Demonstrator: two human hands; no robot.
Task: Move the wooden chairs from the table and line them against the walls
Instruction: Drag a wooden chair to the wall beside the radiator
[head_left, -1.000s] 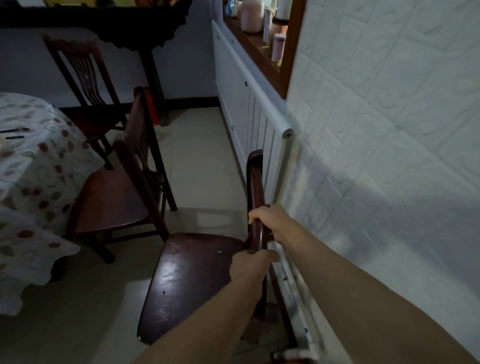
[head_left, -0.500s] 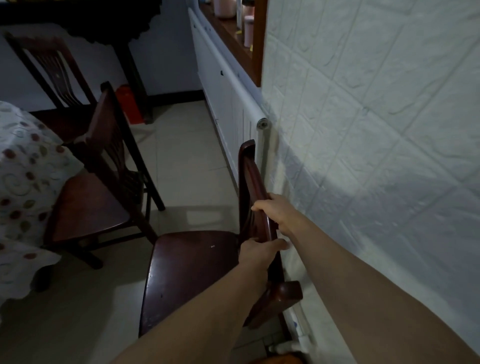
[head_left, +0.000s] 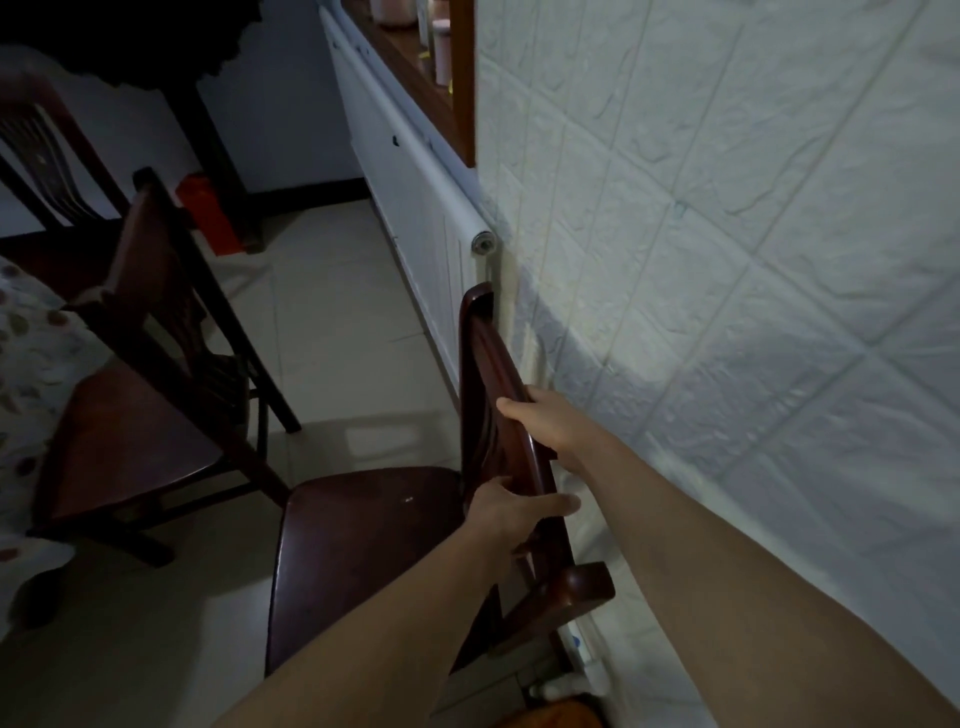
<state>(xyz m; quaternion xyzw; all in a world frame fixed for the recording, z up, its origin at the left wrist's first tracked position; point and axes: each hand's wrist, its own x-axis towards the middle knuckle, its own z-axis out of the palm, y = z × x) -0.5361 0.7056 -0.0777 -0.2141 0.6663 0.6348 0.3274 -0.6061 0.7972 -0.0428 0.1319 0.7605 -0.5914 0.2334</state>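
Chair (head_left: 363, 551): back beside wall (head_left: 727, 260) | Hands: left hand (head_left: 506, 514) and right hand (head_left: 550, 423) both grasping top rail | Handling: judged rigid, heavy hardwood, polished, possibly slippery | Hold: top rail, hands spread

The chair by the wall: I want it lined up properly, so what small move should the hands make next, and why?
Probably release it and turn to the next chair at the table. Both the left hand and right hand grip the top rail of the chair, whose back already runs close along the white wall. Whether all its legs rest on the floor cannot be seen.
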